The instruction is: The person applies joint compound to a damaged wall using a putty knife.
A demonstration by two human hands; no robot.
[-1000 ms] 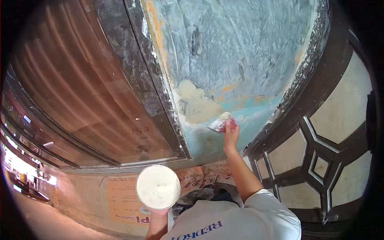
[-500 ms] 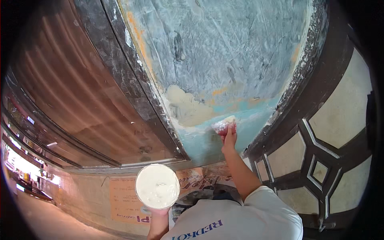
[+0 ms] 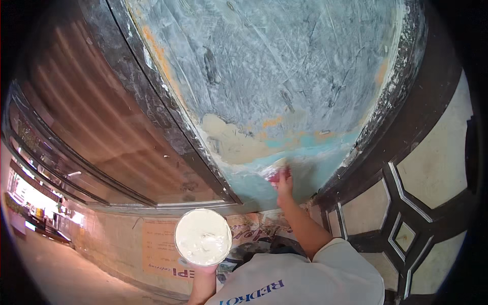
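Observation:
My right hand [image 3: 284,185] grips a red scraper [image 3: 276,172] smeared with white putty. Its blade lies at the lower part of a wall panel [image 3: 284,76], which is blue-grey above and turquoise below. Just up and left of the blade is a beige filled patch [image 3: 229,142] with an uneven edge. Low and to the left, my left hand [image 3: 205,268] holds up a round tub of white putty [image 3: 203,237] from beneath. The tub hides most of its fingers. The putty's surface has a small dent.
Left of the panel stands a dark frame [image 3: 147,91] around a brown glazed pane [image 3: 96,117]. A dark lattice with pale panels [image 3: 401,234] is on the right. Below the pane, a printed orange poster [image 3: 162,244] covers part of the lower wall.
My right hand and the scraper have moved a little left and down across the turquoise band. My left hand still holds the tub. The whole view has shifted slightly.

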